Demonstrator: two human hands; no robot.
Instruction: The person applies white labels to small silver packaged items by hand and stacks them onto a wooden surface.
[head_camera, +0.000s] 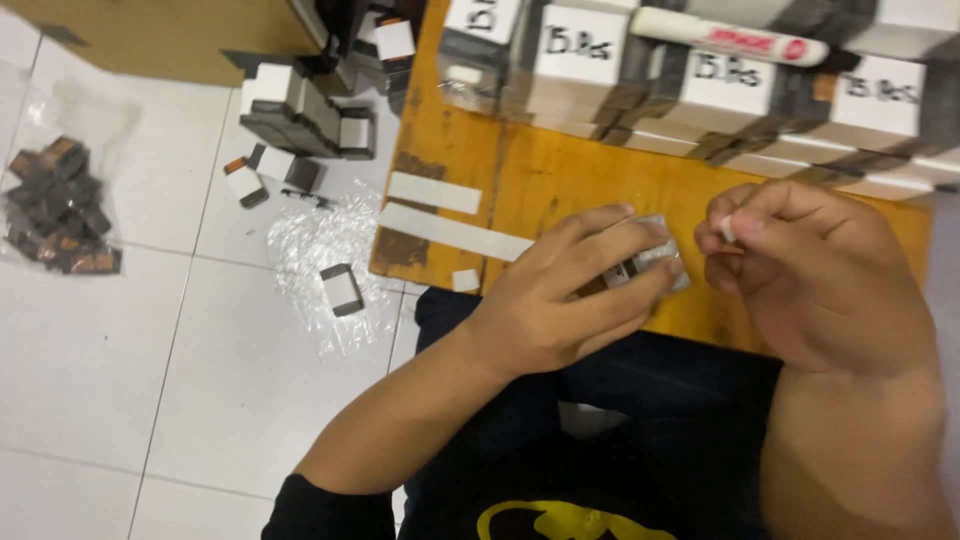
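Note:
My left hand (575, 290) is closed around a small bundle of dark blocks wrapped in clear plastic (655, 258), pressing it onto the yellow wooden board (560, 185). Just right of the bundle, my right hand (810, 265) pinches a tiny white piece (727, 230) between thumb and forefinger. Two white paper strips (450, 232) lie on the board to the left of my left hand.
Wrapped white-labelled packs (720, 85) stand in a row along the board's far edge, with a white marker pen (735, 38) on top. On the tiled floor at left lie a bag of dark small blocks (60, 210), loose packs (305, 115) and crumpled clear plastic (330, 255).

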